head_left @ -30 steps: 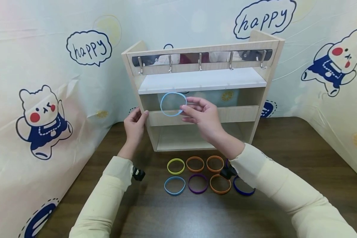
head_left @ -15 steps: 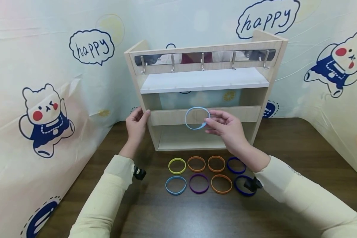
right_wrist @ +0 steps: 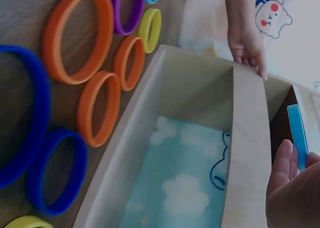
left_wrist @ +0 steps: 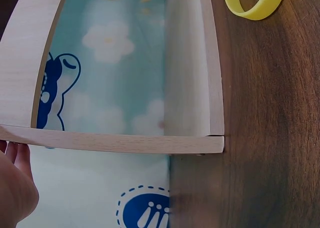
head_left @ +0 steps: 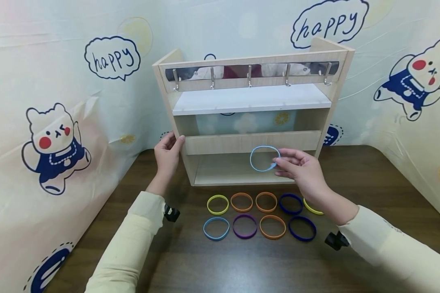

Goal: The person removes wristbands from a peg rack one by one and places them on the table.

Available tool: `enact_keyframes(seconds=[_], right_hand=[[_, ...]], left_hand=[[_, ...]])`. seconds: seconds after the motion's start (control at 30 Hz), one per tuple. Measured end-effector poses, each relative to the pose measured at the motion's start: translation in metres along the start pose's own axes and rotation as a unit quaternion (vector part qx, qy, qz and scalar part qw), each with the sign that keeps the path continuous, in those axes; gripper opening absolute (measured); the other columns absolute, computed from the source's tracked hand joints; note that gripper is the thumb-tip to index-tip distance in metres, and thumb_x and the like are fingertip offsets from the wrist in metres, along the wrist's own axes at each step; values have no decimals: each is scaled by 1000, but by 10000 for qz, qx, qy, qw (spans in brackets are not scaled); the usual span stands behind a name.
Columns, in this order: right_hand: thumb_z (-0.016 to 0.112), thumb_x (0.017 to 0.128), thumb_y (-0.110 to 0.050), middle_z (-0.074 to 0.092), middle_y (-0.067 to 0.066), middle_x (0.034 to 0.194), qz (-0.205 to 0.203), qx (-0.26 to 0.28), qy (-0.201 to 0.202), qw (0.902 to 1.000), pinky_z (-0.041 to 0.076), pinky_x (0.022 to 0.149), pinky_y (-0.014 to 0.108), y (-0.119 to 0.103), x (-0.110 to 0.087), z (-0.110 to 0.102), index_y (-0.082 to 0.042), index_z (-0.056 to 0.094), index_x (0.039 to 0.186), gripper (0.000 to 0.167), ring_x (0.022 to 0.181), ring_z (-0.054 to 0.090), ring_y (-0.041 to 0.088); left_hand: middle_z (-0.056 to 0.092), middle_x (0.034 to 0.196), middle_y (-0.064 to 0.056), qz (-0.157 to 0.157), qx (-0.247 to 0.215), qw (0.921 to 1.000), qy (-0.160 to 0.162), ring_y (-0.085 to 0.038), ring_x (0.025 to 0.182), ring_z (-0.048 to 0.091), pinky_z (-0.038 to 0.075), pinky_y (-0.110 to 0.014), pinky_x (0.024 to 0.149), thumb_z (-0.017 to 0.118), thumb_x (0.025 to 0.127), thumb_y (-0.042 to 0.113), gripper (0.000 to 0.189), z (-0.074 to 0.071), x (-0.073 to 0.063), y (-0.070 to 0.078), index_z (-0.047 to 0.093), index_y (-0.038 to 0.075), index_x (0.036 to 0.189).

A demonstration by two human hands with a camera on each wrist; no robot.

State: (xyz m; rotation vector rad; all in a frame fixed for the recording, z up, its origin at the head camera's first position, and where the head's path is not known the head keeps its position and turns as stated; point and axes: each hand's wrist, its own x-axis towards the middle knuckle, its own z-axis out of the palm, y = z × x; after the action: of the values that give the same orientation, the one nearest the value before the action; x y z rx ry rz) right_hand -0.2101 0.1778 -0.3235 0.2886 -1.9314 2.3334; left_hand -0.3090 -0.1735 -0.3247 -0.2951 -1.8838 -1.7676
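Note:
In the head view my right hand (head_left: 308, 175) pinches a light blue wristband (head_left: 265, 147) between thumb and fingers, in front of the small wooden shelf (head_left: 253, 142), near its lower right opening. The right wrist view shows this wristband (right_wrist: 298, 133) edge-on, apart from the wood. My left hand (head_left: 166, 156) grips the shelf's left side panel, thumb on the front edge and fingers around the outside. Part of that hand (left_wrist: 15, 183) shows by the side panel (left_wrist: 115, 142) in the left wrist view.
Two rows of wristbands lie before the shelf: light blue (head_left: 216, 239), purple (head_left: 245, 237), orange (head_left: 272, 237), dark blue (head_left: 302, 239) and yellow (head_left: 218, 213). Another yellow wristband (head_left: 311, 211) is partly behind my right arm. Metal hooks (head_left: 249, 75) line the shelf's top rail.
My right hand has moved right and down with the light blue wristband, from the shelf's middle opening to the lower one. My left hand keeps its grip on the side panel.

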Motion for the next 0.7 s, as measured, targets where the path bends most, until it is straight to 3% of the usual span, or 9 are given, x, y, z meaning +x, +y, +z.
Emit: enact_keyframes(seconds=[0.43,0.7], right_hand=[[70,90,-9,73,5,95,289,-367,99,9989,56,75,33,7,-24,-39,-7,63,113,24,83,71,16],[68,91,-5,73,7,96,168,-322,72,9993,56,73,33,15,-36,-64,-9,66,111,21,83,71,18]], left_hand=[[64,118,-21,-37,16,10000,11,-21,100,63,53,-31,87,66,93,14,35,0,-2,2,63,-5,122],[66,115,-17,-69,6,10000,62,-17,98,63,53,-30,85,67,93,15,33,1,-1,3,65,-4,120]])
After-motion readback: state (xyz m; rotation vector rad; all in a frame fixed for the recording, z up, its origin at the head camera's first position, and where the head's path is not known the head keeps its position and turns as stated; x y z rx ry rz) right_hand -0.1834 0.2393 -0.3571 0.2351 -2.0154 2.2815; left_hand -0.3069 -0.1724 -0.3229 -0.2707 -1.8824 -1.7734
